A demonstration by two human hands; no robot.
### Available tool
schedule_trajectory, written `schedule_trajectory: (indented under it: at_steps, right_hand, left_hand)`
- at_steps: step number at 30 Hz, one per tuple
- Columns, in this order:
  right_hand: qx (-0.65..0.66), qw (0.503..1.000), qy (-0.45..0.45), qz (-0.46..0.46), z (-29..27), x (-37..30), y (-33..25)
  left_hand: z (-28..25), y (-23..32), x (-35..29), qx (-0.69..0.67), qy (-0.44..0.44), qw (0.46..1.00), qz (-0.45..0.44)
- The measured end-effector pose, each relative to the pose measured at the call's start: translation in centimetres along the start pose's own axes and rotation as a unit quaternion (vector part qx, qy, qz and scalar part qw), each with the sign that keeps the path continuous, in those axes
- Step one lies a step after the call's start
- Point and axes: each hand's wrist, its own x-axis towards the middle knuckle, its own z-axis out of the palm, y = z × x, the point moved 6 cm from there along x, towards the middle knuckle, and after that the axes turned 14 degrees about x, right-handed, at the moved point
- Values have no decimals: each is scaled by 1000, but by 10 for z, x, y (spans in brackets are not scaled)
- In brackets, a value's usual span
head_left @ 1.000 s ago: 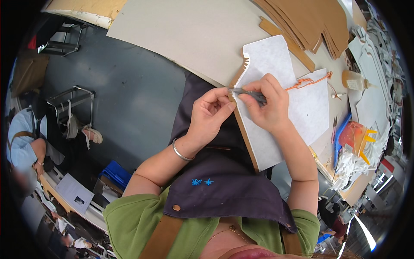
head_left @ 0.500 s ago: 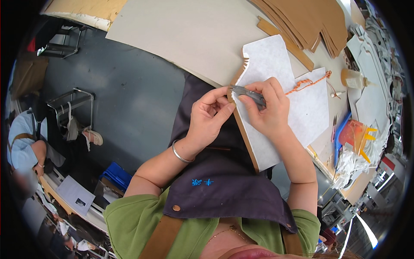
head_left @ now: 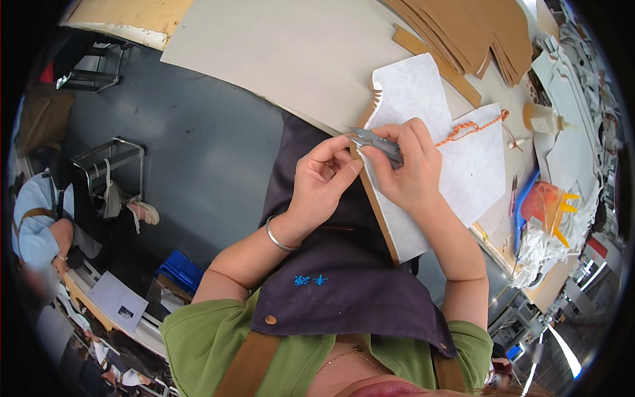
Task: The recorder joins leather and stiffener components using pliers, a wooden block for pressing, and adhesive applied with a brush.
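Note:
A white-faced panel (head_left: 413,89) with a brown edge lies slantwise, partly on the table and partly over my lap. Short cuts notch the curved part of its brown rim. My left hand (head_left: 322,175) pinches that rim between thumb and fingers. In my right hand (head_left: 413,165) is a pair of grey thread snips (head_left: 378,143), gripped over the panel. Their blades stand apart at the brown edge, close to my left fingertips. From beside my right hand an orange braided cord (head_left: 469,127) runs across the panel; its near end is hidden by the hand.
Brown sheets (head_left: 456,30) are stacked at the far right beside a wooden strip (head_left: 436,65). A glue bottle (head_left: 541,120), a blue tray (head_left: 524,198) and white scraps (head_left: 534,255) lie along the right. Another person (head_left: 36,218) sits at left near a metal stool (head_left: 112,155).
The snips' blades have spread apart at the panel's edge. My right hand has shifted very slightly left, while my left hand keeps its pinch on the rim.

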Motion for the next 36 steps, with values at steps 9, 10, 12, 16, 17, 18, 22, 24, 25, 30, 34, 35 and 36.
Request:
schedule_trajectory:
  at_steps: [9, 10, 12, 16, 17, 18, 22, 24, 25, 30, 34, 35, 36]
  right_hand:
    - [-5, 1000, 1, 4, 0, -2, -1]
    - [-5, 1000, 0, 8, 0, -2, 0]
    - [-4, 1000, 1, 10, 1, -2, 0]
    - [-7, 1000, 4, 4, 2, -2, 0]
    - [-7, 1000, 4, 4, 2, -2, 0]
    - [-3, 1000, 1, 10, 2, -3, 1]
    - [46, 998, 24, 30, -1, -2, 7]
    - [43, 997, 36, 46, -6, -2, 11]
    - [38, 996, 48, 63, -8, -1, 13]
    - [6, 999, 14, 39, -7, -5, 4]
    - [-11, 999, 11, 38, -5, -6, 3]
    - [-10, 999, 12, 38, -4, -6, 4]
    - [-9, 999, 16, 34, -4, -6, 5]
  left_hand:
    - [1, -2, -1, -20, -1, 1000, -11]
    - [1, -2, -1, -16, -4, 1000, -7]
    - [1, -3, -1, -12, -1, 1000, -6]
    - [1, -2, -1, -12, 5, 1000, -8]
    - [1, -3, -1, -12, 4, 1000, -8]
    - [0, -4, -2, -13, 6, 1000, -5]
    - [0, -3, -2, 5, 2, 1000, 3]
    - [0, -3, -2, 6, 2, 1000, -2]
    - [0, -3, -2, 7, 1, 1000, -6]
    - [1, -1, -2, 8, 0, 1000, -2]
    - [1, -2, -3, 6, -1, 1000, -6]
    - [1, -2, -2, 7, -1, 1000, -5]
    - [1, -3, -2, 9, 0, 1000, -11]
